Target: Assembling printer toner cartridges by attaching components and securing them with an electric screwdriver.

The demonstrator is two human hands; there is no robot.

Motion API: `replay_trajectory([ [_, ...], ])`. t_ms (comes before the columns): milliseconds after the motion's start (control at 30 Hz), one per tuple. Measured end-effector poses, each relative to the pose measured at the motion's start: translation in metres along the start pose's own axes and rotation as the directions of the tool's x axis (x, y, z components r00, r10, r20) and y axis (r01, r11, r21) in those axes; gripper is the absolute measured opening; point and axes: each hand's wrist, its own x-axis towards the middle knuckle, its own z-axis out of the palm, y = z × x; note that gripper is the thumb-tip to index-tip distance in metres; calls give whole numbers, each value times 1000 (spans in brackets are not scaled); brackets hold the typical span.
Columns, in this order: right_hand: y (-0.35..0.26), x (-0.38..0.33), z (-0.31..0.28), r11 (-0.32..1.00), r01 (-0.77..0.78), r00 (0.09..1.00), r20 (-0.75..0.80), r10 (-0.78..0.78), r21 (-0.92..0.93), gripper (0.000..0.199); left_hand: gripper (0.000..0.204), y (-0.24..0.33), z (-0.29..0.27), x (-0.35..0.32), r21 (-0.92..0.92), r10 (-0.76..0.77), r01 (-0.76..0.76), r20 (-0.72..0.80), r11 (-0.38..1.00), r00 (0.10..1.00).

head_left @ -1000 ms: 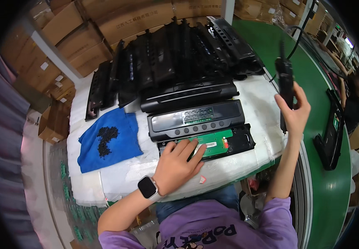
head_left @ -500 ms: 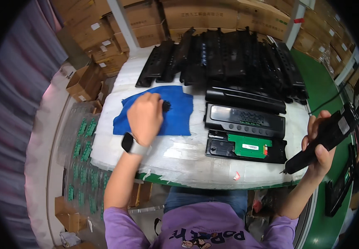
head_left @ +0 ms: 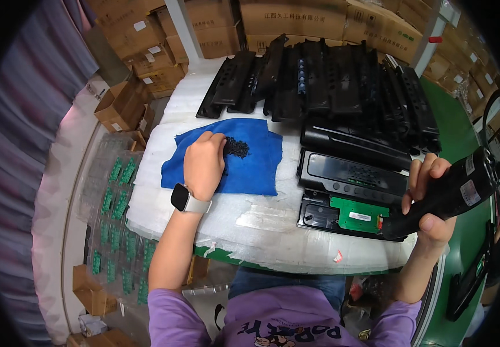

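Two hands work at the counter (head_left: 273, 225), which is covered with white foam sheet, and we see them from the head view only. The left hand (head_left: 204, 165) lies on a blue cloth (head_left: 250, 165) spread on the counter; its fingers are bent down and reach into a small pile of black screws (head_left: 235, 147) in the upper part of the cloth. We cannot tell if the fingertips already pinch a screw, because the hand hides them. A white smartwatch (head_left: 185, 198) sits on this wrist.

The right hand (head_left: 429, 196) is at the right edge of the counter, and its grip is closed around a black electric screwdriver (head_left: 446, 194). The tool is tilted, with its lower end pointing down-left toward a black plastic housing (head_left: 319, 214) that holds a green circuit board (head_left: 358, 213). The tip is just beside the right end of the board; we cannot tell if it touches.

Behind this housing lies a black panel with a row of buttons (head_left: 351, 173), and further back many long black plastic parts (head_left: 331, 87) stand in rows. Brown cardboard boxes (head_left: 296, 20) are stacked behind the counter. To the left, below the counter, we see clear trays with small green parts (head_left: 114, 191).
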Motion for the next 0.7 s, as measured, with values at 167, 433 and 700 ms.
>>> replay_trajectory([
  [167,7,10,15,999,0,999,-40,2,51,68,11,6,0,-1,-394,-153,193,129,899,980],
  [433,-3,24,13,962,42,998,27,-51,271,64,18,92,4,5,-563,147,814,802,-143,580],
  [700,-1,16,4,854,251,963,-31,-266,456,52,21,131,13,-14,-443,295,863,813,-245,501],
])
